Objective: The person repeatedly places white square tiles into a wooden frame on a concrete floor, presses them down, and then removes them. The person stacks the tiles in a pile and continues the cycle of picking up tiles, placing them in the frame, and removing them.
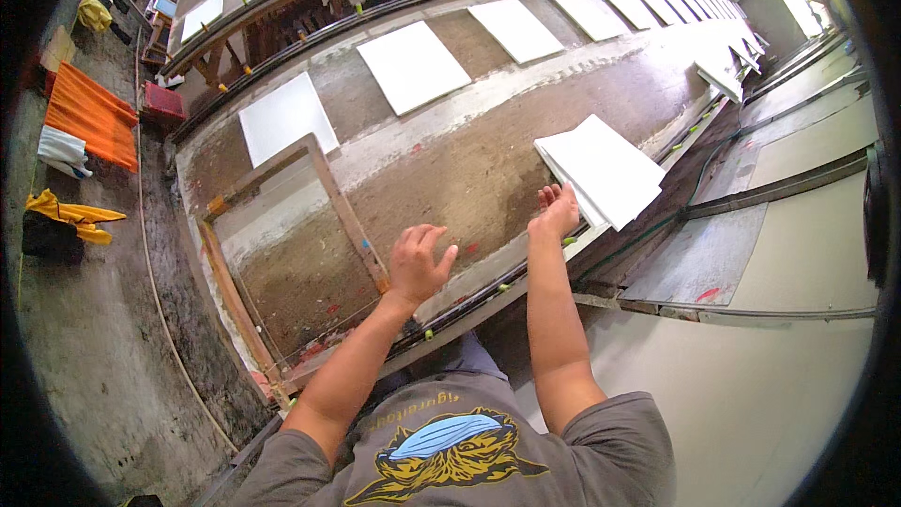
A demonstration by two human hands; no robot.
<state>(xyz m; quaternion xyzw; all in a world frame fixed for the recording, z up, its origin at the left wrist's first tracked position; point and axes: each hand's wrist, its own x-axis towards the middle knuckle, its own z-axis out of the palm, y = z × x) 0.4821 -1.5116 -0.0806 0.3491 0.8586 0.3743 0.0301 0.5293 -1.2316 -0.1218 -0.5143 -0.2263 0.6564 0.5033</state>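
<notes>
My left hand [419,266] hovers over the near part of the long table [469,178], its fingers spread and nothing in them. Beside it lies a wooden frame [349,209] with a thin, see-through inner area, probably a printing screen. My right hand [556,213] is at the left edge of a small stack of white sheets [610,169], slightly fanned out at the table's near edge. Its fingers are loosely bent and apart, close to the sheets' edge; whether they touch it is hard to tell. One white sheet [282,117] lies partly behind the frame's far corner.
White sheets [413,66] run in a row along the table's far side. More sheets [718,80] lie farther along the near edge. Green clips [428,333] line the edge rail. A second table stands beyond. Orange cloth [89,115] hangs at left; a pale table [694,366] is at right.
</notes>
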